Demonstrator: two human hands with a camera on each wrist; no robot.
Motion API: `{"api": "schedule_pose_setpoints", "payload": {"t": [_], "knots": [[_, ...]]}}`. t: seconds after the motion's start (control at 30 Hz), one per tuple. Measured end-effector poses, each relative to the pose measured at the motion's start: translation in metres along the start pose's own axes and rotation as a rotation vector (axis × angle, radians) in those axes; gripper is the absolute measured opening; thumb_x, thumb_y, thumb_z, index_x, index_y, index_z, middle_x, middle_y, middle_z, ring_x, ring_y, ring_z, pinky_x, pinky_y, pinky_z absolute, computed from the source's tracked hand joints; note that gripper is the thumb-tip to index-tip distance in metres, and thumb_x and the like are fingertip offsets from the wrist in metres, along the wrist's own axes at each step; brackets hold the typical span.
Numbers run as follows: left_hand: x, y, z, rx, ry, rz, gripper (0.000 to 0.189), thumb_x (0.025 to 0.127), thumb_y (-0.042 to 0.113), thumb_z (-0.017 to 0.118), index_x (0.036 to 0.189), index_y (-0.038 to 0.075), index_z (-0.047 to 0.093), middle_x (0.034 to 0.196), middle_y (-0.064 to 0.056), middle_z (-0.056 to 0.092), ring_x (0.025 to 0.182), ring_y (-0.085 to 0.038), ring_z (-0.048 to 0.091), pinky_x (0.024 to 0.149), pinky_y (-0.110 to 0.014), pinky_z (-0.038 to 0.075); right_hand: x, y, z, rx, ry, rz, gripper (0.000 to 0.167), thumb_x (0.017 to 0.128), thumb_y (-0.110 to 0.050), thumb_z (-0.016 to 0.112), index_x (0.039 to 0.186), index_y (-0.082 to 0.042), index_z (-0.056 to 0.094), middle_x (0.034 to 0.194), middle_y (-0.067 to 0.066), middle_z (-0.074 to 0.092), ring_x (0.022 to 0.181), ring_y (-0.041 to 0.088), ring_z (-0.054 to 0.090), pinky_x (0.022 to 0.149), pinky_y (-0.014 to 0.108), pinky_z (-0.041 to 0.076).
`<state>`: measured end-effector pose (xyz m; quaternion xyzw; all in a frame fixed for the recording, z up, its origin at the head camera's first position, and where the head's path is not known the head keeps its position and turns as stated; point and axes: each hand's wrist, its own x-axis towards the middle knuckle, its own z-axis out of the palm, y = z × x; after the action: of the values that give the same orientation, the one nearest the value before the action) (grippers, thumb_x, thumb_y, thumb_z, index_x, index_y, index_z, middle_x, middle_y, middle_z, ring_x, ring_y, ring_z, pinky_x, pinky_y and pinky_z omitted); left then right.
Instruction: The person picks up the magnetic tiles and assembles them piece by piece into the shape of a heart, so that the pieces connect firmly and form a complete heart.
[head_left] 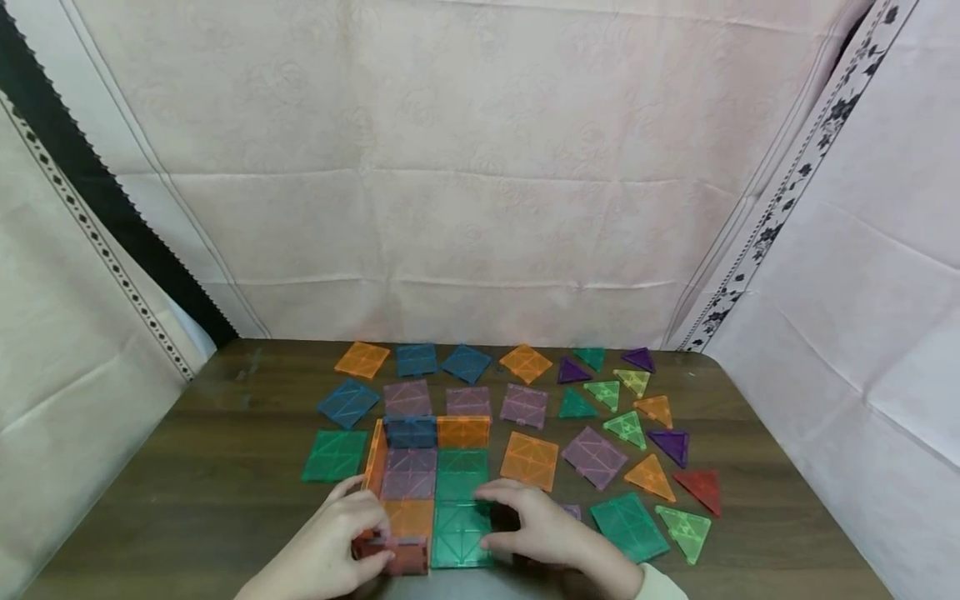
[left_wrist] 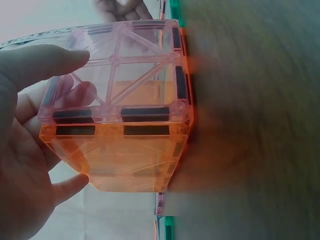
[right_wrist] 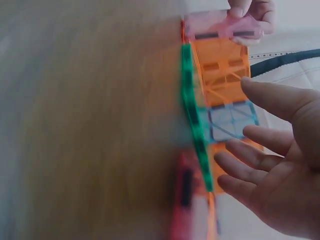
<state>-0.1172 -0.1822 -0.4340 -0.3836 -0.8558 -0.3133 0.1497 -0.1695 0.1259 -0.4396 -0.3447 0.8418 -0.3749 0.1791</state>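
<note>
One upright pink tile [left_wrist: 114, 60] in the left hand [head_left: 341, 533]

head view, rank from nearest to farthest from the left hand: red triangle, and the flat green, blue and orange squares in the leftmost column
1. Green square, just beyond the left hand.
2. Blue square, beyond the green square.
3. Orange square, at the back left.
4. Red triangle, over on the right side.

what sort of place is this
Probably a screened-off tabletop play or filming corner; the room beyond is hidden. A brown wood-look table has pale cloth behind it and on both sides, with translucent coloured tiles spread over it.
</note>
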Motion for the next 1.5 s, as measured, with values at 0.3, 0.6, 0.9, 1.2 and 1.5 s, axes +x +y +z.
{"api": "schedule_pose_setpoints", "payload": {"t": [0.3, 0.6, 0.9, 1.2, 1.5], "knots": [[-0.004, -0.001, 0.0, -0.035, 0.013, 0.002, 0.034, 0.07, 0.011, 0.084, 0.08, 0.029, 0.057, 0.081, 0.026, 0.052, 0.079, 0.006, 0.052, 0.107, -0.021, 0.019, -0.035, 0.009, -0.03, -0.081, 0.047, 0.009, 0.056, 0.088, -0.031, 0.07, 0.133, -0.001, 0.055, 0.13, 0.014, 0.058, 0.118, 0.03, 0.055, 0.092, 0.039, 0.05], [-0.004, -0.001, 0.001, -0.052, 0.033, 0.032, 0.034, 0.07, 0.009, 0.084, 0.08, 0.028, 0.057, 0.081, 0.024, 0.053, 0.079, 0.006, 0.052, 0.109, -0.012, 0.009, -0.048, 0.024, -0.034, -0.274, 0.071, 0.117, 0.071, 0.072, -0.047, 0.081, 0.126, -0.004, 0.062, 0.118, 0.003, 0.059, 0.108, 0.028, 0.054, 0.089, 0.052, 0.045], [-0.002, 0.0, 0.001, -0.044, 0.04, 0.02, 0.032, 0.07, 0.01, 0.083, 0.081, 0.028, 0.059, 0.08, 0.024, 0.051, 0.077, 0.006, 0.051, 0.109, -0.013, 0.01, -0.047, 0.03, -0.035, -0.341, 0.057, 0.125, 0.08, 0.065, -0.053, 0.081, 0.125, -0.004, 0.063, 0.111, -0.004, 0.056, 0.098, 0.014, 0.049, 0.081, 0.036, 0.041], [0.0, 0.0, 0.002, -0.041, 0.05, 0.023, 0.032, 0.071, 0.009, 0.083, 0.08, 0.028, 0.058, 0.075, 0.023, 0.049, 0.074, 0.005, 0.049, 0.11, -0.013, 0.01, -0.043, 0.035, -0.037, -0.298, 0.042, 0.116, 0.081, 0.063, -0.05, 0.083, 0.125, -0.003, 0.063, 0.103, -0.006, 0.05, 0.087, 0.009, 0.041, 0.074, 0.027, 0.036], [-0.001, -0.001, 0.004, -0.049, 0.054, 0.032, 0.033, 0.071, 0.009, 0.083, 0.08, 0.028, 0.058, 0.075, 0.023, 0.049, 0.074, 0.005, 0.049, 0.11, -0.013, 0.01, -0.041, 0.034, -0.036, -0.199, 0.08, 0.06, 0.053, 0.072, -0.035, 0.083, 0.115, -0.011, 0.064, 0.097, -0.007, 0.05, 0.082, 0.006, 0.043, 0.07, 0.023, 0.042]]}}
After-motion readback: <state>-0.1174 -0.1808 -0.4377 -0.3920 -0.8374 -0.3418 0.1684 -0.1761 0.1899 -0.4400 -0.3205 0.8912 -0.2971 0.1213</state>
